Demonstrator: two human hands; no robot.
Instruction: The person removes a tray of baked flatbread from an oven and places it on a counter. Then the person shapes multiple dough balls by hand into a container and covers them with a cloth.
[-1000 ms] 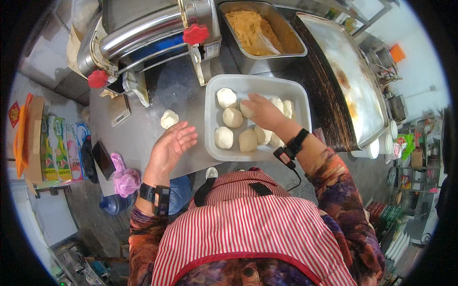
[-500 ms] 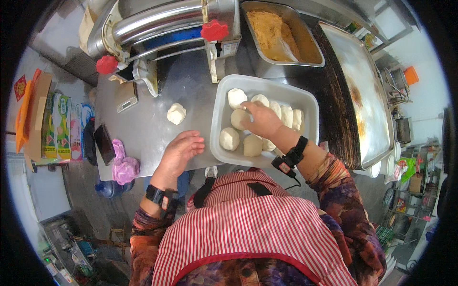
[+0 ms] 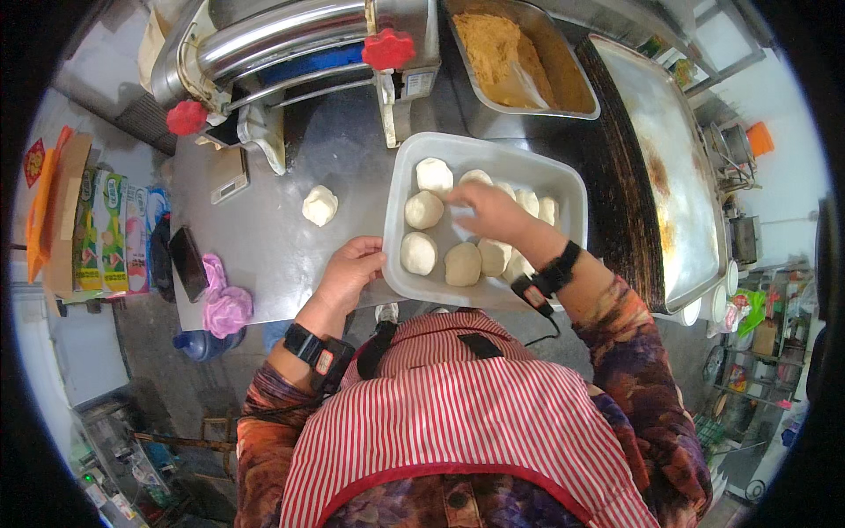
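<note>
Hovering over one tray [image 3: 513, 161]: right fingers [image 3: 461, 197], parted | left fingers [image 3: 368, 253]: grip unclear | ten visible dough balls [image 3: 419, 253] inside, one outside

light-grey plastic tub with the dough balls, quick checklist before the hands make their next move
1. Light-grey rectangular plastic tub upright on the grey metal table: ok.
2. Left hand gripping the tub: cannot tell; fingers are at its left rim, grip unclear.
3. Right hand empty: cannot tell; it is blurred, over the tub.
4. Round pale dough balls all well apart inside: not ok; near-side ones crowd together.
5. Lone lumpy cream dough ball clear of both hands: ok, left of the tub.
</note>
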